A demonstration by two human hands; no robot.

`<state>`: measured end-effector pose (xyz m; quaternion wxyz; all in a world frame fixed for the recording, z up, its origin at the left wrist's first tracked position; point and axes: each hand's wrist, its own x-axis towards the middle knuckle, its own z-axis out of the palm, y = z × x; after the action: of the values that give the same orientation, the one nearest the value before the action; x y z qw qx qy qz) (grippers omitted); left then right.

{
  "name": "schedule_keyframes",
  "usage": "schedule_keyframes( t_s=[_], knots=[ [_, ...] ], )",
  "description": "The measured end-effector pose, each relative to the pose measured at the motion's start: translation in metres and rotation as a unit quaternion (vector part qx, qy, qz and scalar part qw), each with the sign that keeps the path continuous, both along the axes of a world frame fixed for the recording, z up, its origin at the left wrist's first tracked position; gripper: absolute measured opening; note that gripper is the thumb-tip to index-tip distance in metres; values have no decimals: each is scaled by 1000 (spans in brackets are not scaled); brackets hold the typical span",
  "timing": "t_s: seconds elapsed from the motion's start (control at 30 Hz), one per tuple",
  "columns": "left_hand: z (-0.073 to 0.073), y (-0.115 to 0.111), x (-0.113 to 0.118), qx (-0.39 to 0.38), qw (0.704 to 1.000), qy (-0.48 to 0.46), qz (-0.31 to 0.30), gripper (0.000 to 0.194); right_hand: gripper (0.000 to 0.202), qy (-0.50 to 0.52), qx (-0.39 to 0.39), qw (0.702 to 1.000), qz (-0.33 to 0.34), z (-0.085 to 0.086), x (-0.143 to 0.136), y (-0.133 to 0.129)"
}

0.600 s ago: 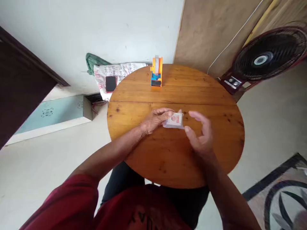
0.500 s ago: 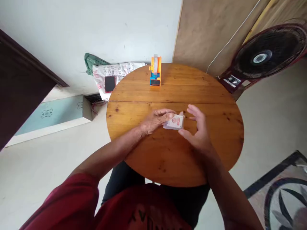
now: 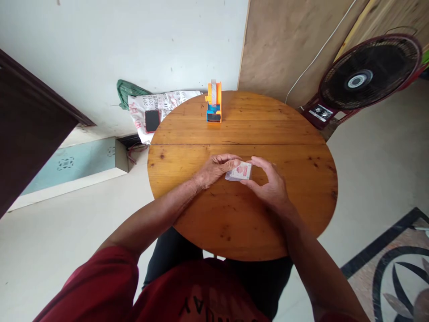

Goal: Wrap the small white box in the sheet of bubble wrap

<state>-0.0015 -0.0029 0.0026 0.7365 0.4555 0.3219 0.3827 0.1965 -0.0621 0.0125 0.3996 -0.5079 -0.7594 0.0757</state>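
Near the centre of the frame, a small white box (image 3: 242, 170) with red print, seemingly in clear plastic wrap, is held just over or on a round wooden table (image 3: 228, 210); whether the tabletop is touched by it cannot be told. Its left end is gripped by the left hand (image 3: 214, 171), with the thumb laid across the top face and the fingers curled behind the far edge. Its right end is bracketed by the right hand (image 3: 273, 185), the thumb placed at the near edge and the forefinger at the far corner; whether that end is firmly pinched cannot be made out. At the upper centre, an orange-and-blue tape dispenser (image 3: 214, 103) is stood near the table's far edge. At the upper left, a dark, red-edged smartphone-like object (image 3: 152, 120) is rested on a printed white sheet (image 3: 174, 99). The upper right is occupied by an electric fan (image 3: 368, 74).
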Motion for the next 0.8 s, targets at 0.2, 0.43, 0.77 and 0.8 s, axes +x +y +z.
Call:
schedule_keyframes(
  t_s=[0.2,0.43,0.77,0.8],
  knots=[
    [-2,6,-5,149,981,111,61,39,61,-32,-128,991,26,-1,5,5],
    [4,10,-17,126,983,115,71,38,81,-40,-182,982,22,5,6,4],
    [3,4,-15,127,987,67,-68,66,74,-19,-156,987,31,4,4,5],
    [3,3,-15,131,987,62,-67,65,74,-15,-157,987,30,4,4,4]
  ],
)
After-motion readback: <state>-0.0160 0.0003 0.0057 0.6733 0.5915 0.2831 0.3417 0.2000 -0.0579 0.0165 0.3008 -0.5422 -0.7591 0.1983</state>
